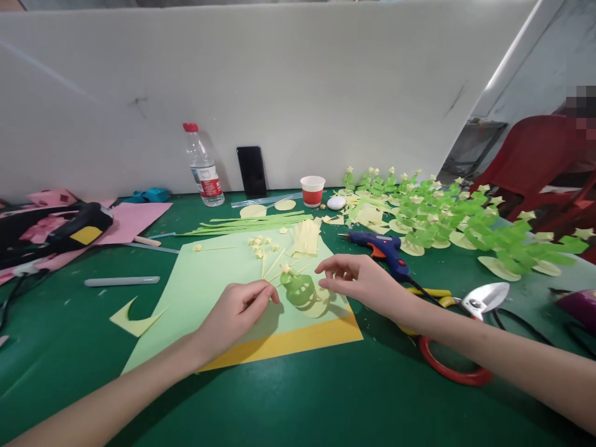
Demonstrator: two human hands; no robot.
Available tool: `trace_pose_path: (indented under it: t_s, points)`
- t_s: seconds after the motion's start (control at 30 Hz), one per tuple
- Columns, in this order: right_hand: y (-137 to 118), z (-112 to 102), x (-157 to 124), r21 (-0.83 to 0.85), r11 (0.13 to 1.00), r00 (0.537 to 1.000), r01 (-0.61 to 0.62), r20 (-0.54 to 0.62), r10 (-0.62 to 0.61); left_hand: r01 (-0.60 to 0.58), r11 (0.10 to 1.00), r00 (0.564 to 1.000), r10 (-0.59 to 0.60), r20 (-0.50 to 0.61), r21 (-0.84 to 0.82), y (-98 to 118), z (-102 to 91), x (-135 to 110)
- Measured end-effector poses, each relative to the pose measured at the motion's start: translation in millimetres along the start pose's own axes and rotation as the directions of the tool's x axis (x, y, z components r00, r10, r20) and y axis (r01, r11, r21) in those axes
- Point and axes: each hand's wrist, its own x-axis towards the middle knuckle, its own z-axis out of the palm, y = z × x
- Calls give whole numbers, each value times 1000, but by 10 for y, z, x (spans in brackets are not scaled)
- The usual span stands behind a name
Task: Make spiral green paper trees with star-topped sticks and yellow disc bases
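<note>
A small green paper plant (299, 289) with a pale star on top stands on a round cream paper base (321, 304), over light green sheets of paper (186, 288). My left hand (246, 305) is just left of the plant, fingers curled together; what they hold, if anything, is hidden. At the plant's right side my right hand (347, 276) is open, thumb and fingers curved apart beside it. Thin pale sticks (274, 264) lie behind my left hand. Several tiny paper stars (259, 246) and a bundle of cream strips (305, 238) lie farther back.
A blue glue gun (379, 242), scissors with red handles (454, 366) and many finished paper plants (433, 211) occupy the right. At the back stand a bottle (205, 174), a phone (252, 172) and a paper cup (312, 191). A glue stick (121, 281) lies left.
</note>
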Motion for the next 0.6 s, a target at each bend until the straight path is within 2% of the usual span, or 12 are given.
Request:
trace_pose_path:
  t_s: [0.27,0.6]
  points:
    - [141,42,21,-105,994,1000,-20,15,22,-50,996,998,53,-38,80,2,16,8]
    - [142,149,-89,-278,955,995,103,31,-99,-201,969,978,206,-21,141,-7,141,-71]
